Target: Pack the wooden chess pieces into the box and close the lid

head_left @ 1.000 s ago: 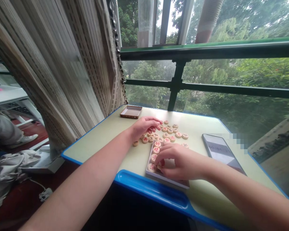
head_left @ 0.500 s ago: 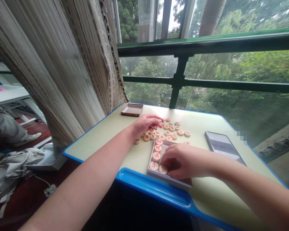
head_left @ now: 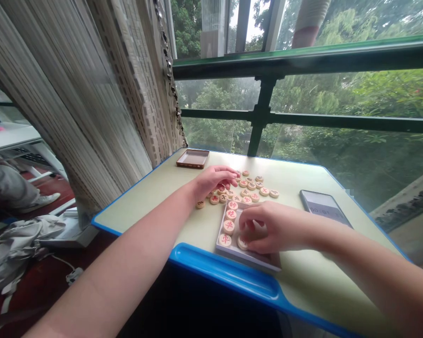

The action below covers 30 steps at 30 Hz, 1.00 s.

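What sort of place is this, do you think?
Probably a classroom or study room, perhaps on an enclosed balcony: there's a blue-edged desk, a white table beyond the curtain, and a green railing with trees outside.

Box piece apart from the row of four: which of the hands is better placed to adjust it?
Right hand, I'd judge: it reaches into the box, right at that piece. The left hand is farther away, over by the scattered pieces beyond the box.

Forearms (head_left: 141, 244) outstretched, left fingers (head_left: 225, 175) loosely curled, right fingers (head_left: 248, 216) bent downward
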{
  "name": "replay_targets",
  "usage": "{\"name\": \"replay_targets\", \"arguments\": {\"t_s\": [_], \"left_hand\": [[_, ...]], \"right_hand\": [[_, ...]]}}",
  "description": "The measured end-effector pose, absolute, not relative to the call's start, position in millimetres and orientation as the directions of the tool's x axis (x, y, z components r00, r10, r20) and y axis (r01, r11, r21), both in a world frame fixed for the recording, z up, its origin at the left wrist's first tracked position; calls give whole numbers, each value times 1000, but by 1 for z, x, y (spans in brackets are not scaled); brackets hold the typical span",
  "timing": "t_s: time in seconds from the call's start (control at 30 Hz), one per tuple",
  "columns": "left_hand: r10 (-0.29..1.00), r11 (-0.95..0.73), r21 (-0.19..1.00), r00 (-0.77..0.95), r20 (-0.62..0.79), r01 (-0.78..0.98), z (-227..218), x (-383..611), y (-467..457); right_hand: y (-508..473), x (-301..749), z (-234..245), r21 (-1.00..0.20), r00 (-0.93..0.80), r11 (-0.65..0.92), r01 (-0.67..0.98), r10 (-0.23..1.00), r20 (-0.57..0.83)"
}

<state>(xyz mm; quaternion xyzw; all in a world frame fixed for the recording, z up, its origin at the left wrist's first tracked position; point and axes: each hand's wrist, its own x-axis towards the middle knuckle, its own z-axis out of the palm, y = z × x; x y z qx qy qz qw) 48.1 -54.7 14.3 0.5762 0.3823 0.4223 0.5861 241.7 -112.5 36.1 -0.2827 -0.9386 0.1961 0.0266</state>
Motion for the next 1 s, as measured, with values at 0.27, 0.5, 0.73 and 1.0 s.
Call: {"name": "replay_targets", "arguments": {"t_s": [0.27,0.5,0.73,1.0], "left_hand": [[942,-17,998,332,38,-67,13,49,-54],[942,-21,998,334,38,-53,12,49,-54],[943,-28,998,330,43,-48,13,49,-53],[946,-67,998,316,67,-11,12,48,-52]], "right_hand": [[-112,241,34,-394,-831,745,539,547,-102],[-114,242,39,-418,-836,732,538,526,-156],[-117,238,40,-413,-860,787,458,509,15],[-127,224,26,-304,-808,829,470,542,230]]}}
